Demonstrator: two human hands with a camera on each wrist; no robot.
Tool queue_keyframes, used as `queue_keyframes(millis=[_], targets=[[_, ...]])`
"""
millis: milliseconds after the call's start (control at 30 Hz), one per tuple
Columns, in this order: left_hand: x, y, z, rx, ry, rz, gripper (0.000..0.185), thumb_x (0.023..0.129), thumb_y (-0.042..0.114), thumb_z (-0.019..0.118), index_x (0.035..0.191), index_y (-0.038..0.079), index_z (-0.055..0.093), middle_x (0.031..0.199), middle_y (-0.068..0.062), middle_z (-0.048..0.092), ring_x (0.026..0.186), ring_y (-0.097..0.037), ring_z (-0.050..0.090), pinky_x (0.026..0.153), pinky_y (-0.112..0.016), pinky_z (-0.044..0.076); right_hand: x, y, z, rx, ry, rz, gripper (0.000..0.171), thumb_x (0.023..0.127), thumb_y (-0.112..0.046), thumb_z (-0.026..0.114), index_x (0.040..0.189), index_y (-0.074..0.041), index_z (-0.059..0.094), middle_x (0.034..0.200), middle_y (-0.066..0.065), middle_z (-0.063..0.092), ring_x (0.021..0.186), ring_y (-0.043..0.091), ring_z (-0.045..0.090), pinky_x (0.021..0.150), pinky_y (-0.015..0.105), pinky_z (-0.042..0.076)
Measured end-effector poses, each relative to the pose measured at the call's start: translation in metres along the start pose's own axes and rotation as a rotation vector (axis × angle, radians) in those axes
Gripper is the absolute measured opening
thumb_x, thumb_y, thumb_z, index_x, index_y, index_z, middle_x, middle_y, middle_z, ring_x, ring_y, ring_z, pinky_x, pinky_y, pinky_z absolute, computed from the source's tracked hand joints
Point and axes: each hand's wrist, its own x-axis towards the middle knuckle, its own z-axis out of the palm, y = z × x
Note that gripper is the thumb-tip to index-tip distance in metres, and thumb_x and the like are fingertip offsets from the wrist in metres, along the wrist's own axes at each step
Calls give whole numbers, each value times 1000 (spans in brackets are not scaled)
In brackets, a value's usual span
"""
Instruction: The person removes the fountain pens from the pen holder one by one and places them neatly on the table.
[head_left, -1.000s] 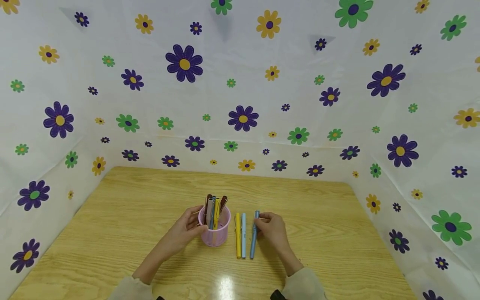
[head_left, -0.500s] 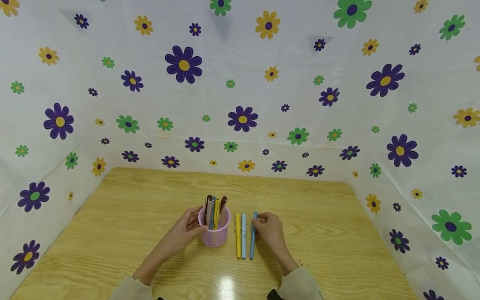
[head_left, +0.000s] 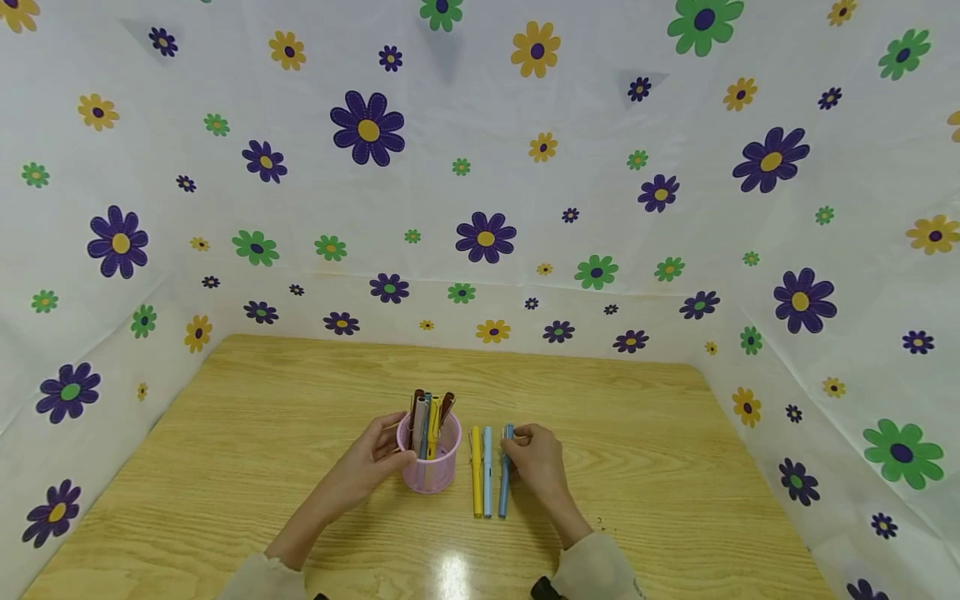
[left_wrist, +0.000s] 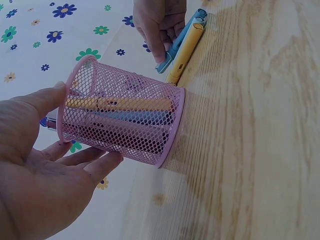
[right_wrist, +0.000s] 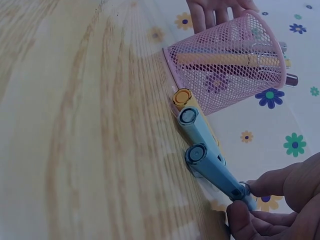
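A pink mesh pen cup [head_left: 429, 458] [left_wrist: 122, 120] [right_wrist: 227, 60] stands on the wooden table [head_left: 262, 433], holding several pens. My left hand [head_left: 371, 460] [left_wrist: 45, 170] cups its left side with straight fingers and thumb near the rim. To its right lie three pens side by side: yellow [head_left: 476, 475] [right_wrist: 183, 97], light blue [head_left: 487, 475] [right_wrist: 192, 122] and darker blue [head_left: 505, 479] [right_wrist: 212, 167]. My right hand [head_left: 534, 460] [right_wrist: 272, 207] pinches the far end of the darker blue pen, which lies on the table.
White sheeting with printed flowers [head_left: 480, 167] walls the table on the left, back and right. The far table edge [head_left: 450, 346] meets the back sheet. A dark object [head_left: 543, 590] shows at the bottom by my right sleeve.
My right hand has slid the darker blue pen a little left, closer to the light blue one. The left hand and cup have stayed put.
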Motion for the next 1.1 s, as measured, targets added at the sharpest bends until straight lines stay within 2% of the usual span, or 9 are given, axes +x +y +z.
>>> queue_keyframes(millis=[433, 700, 967, 1100], targets=[[0, 0, 1, 4, 3, -2, 74, 104, 18, 65, 160, -3, 21, 162, -32, 26, 149, -45, 31, 120, -43, 34, -2, -2, -1, -32, 8, 5, 32, 92, -6, 69, 117, 15, 66, 84, 11, 73, 61, 16, 67, 51, 26, 56], [0, -1, 1, 4, 4, 1, 74, 104, 18, 65, 160, -3, 21, 162, -32, 26, 149, -46, 30, 121, -47, 32, -6, -8, -3, -53, 8, -17, 33, 93, -8, 68, 118, 13, 67, 91, 14, 73, 69, 17, 68, 57, 30, 58], [1, -1, 1, 7, 19, -16, 75, 103, 19, 67, 160, -1, 22, 162, -30, 28, 149, -45, 32, 120, -43, 34, -5, -18, -8, 12, 14, -54, 33, 97, -10, 66, 122, 12, 66, 93, 14, 71, 71, 27, 70, 56, 31, 59], [1, -1, 1, 10, 22, -13, 75, 103, 19, 66, 160, 0, 22, 163, -30, 27, 149, -44, 32, 120, -45, 33, -6, -24, -9, 52, 10, -84, 32, 99, -10, 65, 123, 11, 66, 92, 14, 71, 74, 33, 71, 54, 27, 58]])
